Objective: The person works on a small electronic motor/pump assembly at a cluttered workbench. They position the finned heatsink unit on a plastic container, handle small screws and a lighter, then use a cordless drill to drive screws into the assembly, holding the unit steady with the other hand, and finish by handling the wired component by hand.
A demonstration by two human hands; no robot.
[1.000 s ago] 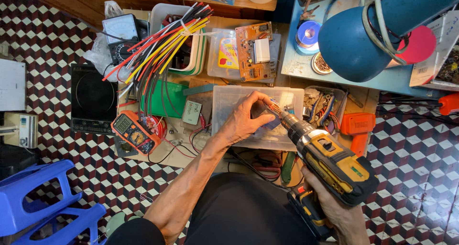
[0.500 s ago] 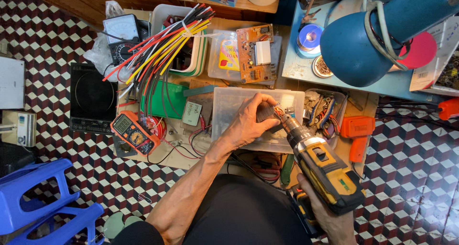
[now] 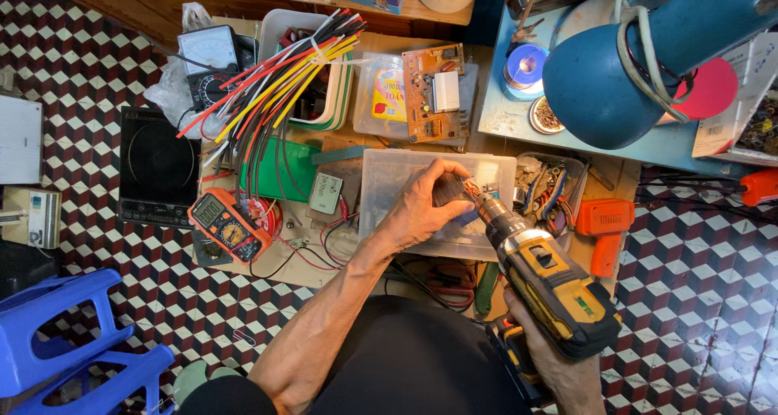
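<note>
My left hand (image 3: 421, 207) pinches a small dark part with copper windings (image 3: 452, 190) over a clear plastic box (image 3: 389, 188) on the low wooden table. In my right hand (image 3: 559, 370) is a yellow and black cordless drill (image 3: 547, 277), held by its grip, and the chuck tip (image 3: 486, 204) touches the small part. My left forearm reaches up from the bottom middle across my dark trousers.
An orange multimeter (image 3: 227, 227), a bundle of coloured wires (image 3: 267, 91), a circuit board (image 3: 436, 91), a green box (image 3: 279, 168), an orange tool (image 3: 604, 224) and a blue lamp (image 3: 616, 66) crowd the table. A black cooktop (image 3: 158, 168) and blue stool (image 3: 57, 342) stand left on the tiled floor.
The drill has swung lower and nearer to me, tip staying at the part. My left hand shifted slightly on the clear box, fingers closing around the small part.
</note>
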